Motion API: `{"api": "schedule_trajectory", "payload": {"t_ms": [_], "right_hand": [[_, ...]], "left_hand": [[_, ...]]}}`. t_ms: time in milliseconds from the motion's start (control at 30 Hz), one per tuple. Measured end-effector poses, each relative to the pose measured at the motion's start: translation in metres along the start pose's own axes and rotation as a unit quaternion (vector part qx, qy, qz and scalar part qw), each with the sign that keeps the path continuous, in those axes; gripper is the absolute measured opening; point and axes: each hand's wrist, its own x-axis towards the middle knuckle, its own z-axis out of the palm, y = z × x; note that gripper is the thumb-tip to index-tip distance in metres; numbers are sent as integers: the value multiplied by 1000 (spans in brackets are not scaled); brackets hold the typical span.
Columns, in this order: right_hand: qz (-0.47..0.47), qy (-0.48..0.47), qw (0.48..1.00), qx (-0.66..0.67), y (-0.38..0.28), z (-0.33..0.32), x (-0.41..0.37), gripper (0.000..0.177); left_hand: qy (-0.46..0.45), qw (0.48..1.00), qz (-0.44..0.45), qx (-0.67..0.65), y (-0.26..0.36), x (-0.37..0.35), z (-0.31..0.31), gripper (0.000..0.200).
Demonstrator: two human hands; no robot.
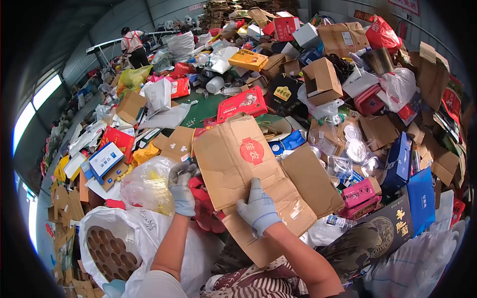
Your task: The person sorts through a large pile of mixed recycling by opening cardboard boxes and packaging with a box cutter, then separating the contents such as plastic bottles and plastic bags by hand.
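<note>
A flattened brown cardboard box (228,166) with a red round print is tilted up in front of me. My right hand (258,206), in a pale grey-blue glove, grips it near a crease; some fingers are hidden. Beside the box's left edge is my left hand (182,191), gloved too, its fingers loosely bent and apart with nothing visible between them. Red crumpled material (203,206) lies just right of that hand. Under the box's right side a second brown cardboard piece (313,181) shows.
A white sack (169,238) holding a brown tube bundle (112,253) stands at lower left. Mixed cartons, bags and plastic packs pile up all around, including a red box (242,104) and a blue box (397,156). Another person (133,47) stands far back left.
</note>
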Motion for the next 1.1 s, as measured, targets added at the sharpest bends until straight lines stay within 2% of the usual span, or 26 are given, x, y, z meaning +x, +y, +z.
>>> {"api": "schedule_trajectory", "payload": {"t_ms": [33,67,100,133,167,233,300,333,367,400,433,467,500,533,567,600,700,767,800,833,867,900,1000,1100], "right_hand": [[-31,0,999,33,7,7,2,59],[-61,-1,996,63,12,14,4,55],[-59,-9,998,15,19,-4,1,53],[-60,-18,998,9,10,-1,-4,51],[-61,-29,998,4,5,4,-8,49],[-16,-79,996,36,5,1,-6,43],[-33,-87,983,158,22,2,-10,37],[-60,-60,975,207,28,-3,-16,33],[-94,-41,961,257,31,-9,-19,29],[-39,-60,957,280,28,-19,-24,28],[-73,-46,950,299,50,-12,-15,27],[-44,-46,946,318,54,-14,-17,27],[-47,-54,935,347,56,-17,-20,29],[-115,-7,916,384,77,-10,-15,31],[-98,-30,904,415,79,-25,-26,32],[-99,-65,893,434,90,-38,-31,34],[-100,-96,901,410,93,-69,-24,33],[-90,-97,905,404,102,-92,-33,33],[-85,-87,905,407,110,-105,-42,33],[-77,-65,906,412,122,-118,-57,33],[-33,-38,929,367,102,-125,-67,32],[-1,-19,933,360,111,-131,-65,32],[68,38,931,358,127,-160,-68,30],[70,150,894,417,162,-201,-85,30]], "left_hand": [[137,948,-141,-252,6,-8,7,38],[157,901,-255,-314,19,-20,13,36],[112,842,-332,-410,-1,-52,38,36],[76,830,-412,-369,13,-63,49,42],[77,800,-463,-372,-26,-76,47,51],[108,854,-448,-241,-8,-70,55,61],[154,920,-359,-33,-2,-59,66,69],[136,934,-327,-52,-5,-58,69,75],[101,860,-467,-180,6,-60,71,76],[25,789,-541,-291,2,-60,76,60],[-133,592,-603,-518,-6,-69,73,42],[-178,547,-573,-583,-24,-73,86,35],[-158,622,-563,-520,-15,-71,95,32],[-101,845,-453,-266,-36,-72,107,37],[-140,805,-467,-338,16,-51,102,53],[-151,826,-480,-256,35,-37,111,58],[-62,897,-421,-116,-32,-5,162,53],[-7,877,-449,-169,-45,32,155,46],[19,876,-404,-261,-11,47,127,47],[31,873,-424,-238,14,69,96,43],[33,883,-408,-232,32,91,60,41],[40,900,-374,-218,53,110,6,40],[99,942,-268,-178,105,163,-205,36],[229,942,-202,-137,140,205,-401,33]]}}
